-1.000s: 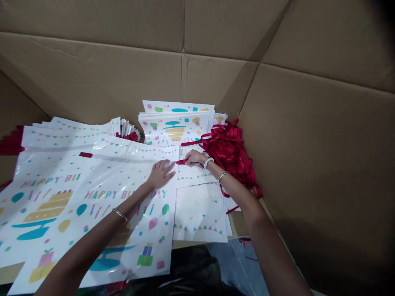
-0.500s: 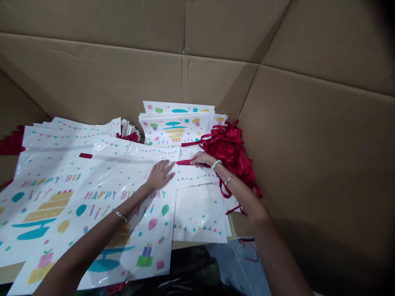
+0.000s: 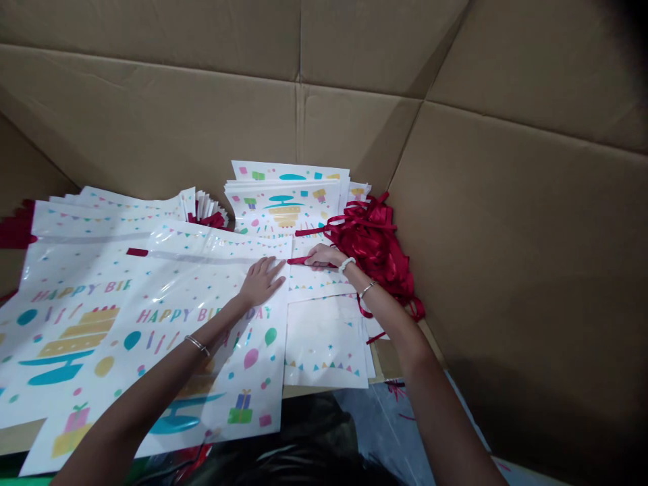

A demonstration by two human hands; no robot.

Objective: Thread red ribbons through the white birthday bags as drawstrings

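Observation:
My left hand [image 3: 260,282] lies flat, fingers spread, on the top right corner of a white plastic "HAPPY BIRTHDAY" gift bag [image 3: 167,331] printed with a cake, balloons and presents. Just right of it my right hand [image 3: 324,256] pinches a red ribbon [image 3: 300,260] that comes out of the bag's right edge. The right wrist wears a white bead bracelet and a thin bangle; the left wrist has a bangle too.
Another printed bag [image 3: 55,317] lies to the left, more stacked bags [image 3: 286,202] behind and under my right arm. A heap of red ribbons [image 3: 377,246] sits by the right cardboard wall [image 3: 526,256]. Cardboard panels enclose the back and left.
My right hand slid a little right along the ribbon and back again. The left hand stayed pressed on the bag. The view shifted slightly.

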